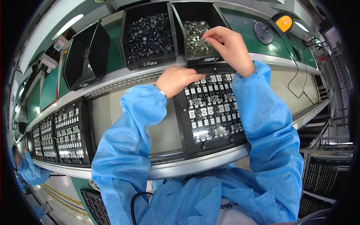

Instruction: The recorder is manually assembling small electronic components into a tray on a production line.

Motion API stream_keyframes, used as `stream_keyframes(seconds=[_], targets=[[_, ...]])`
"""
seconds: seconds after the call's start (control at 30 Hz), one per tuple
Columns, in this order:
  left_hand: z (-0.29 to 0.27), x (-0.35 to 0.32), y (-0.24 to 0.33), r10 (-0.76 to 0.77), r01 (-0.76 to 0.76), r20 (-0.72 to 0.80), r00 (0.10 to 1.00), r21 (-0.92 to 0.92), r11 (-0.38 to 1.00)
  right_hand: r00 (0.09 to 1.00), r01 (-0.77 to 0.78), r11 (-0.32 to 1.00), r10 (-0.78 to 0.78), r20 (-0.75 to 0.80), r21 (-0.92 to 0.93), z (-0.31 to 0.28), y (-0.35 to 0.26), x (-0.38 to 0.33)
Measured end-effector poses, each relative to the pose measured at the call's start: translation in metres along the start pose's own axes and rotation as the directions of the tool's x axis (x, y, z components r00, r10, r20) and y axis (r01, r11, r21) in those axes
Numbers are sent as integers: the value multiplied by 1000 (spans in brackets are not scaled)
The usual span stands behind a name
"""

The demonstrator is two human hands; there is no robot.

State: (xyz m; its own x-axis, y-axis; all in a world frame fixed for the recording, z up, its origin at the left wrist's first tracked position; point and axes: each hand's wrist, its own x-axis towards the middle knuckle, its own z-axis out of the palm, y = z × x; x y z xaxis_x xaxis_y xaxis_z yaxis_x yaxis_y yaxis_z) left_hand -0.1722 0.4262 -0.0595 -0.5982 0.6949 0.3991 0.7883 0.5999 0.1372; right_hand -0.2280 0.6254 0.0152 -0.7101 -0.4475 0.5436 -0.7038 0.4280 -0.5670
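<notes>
Parts, small and silvery, lie in the bin beneath the pinched right hand, its catch unclear; the left hand, grip indiscernible, is at the circuit panel. A slack pinch could drop parts onto it.

A lamp glows bright white; glare spots the circuit board; bent edges seem soft.

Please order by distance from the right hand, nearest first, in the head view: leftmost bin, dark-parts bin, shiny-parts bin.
1. Shiny-parts bin, partly beneath the right hand.
2. Dark-parts bin, next left.
3. Leftmost bin, farther left.
</notes>
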Motion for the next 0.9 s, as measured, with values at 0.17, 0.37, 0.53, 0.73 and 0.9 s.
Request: stream_keyframes(seconds=[0.17, 0.37, 0.53, 0.73, 0.9], targets=[[-24, 8, -2, 45, 26, -409, 911, 166, 986, 969, -212, 929, 160, 189, 302, -7, -31, -54], [-49, 14, -59, -504, 529, -162, 848, 312, 789, 872, -187, 943, 31, 488, 275, 32, -43, -112], [-53, 27, -64, -593, 438, 155, 790, 535, 723, 859, -104, 975, -12, 511, 199, 39, -32, -127], [-56, 24, -56, -544, 438, 30, 838, 557, 705, 864, -79, 987, -4, 504, 142, 39, -37, -124], [-53, 22, -61, -484, 482, -94, 870, 368, 795, 861, -58, 994, 4, 508, 90, 40, -43, -123]])
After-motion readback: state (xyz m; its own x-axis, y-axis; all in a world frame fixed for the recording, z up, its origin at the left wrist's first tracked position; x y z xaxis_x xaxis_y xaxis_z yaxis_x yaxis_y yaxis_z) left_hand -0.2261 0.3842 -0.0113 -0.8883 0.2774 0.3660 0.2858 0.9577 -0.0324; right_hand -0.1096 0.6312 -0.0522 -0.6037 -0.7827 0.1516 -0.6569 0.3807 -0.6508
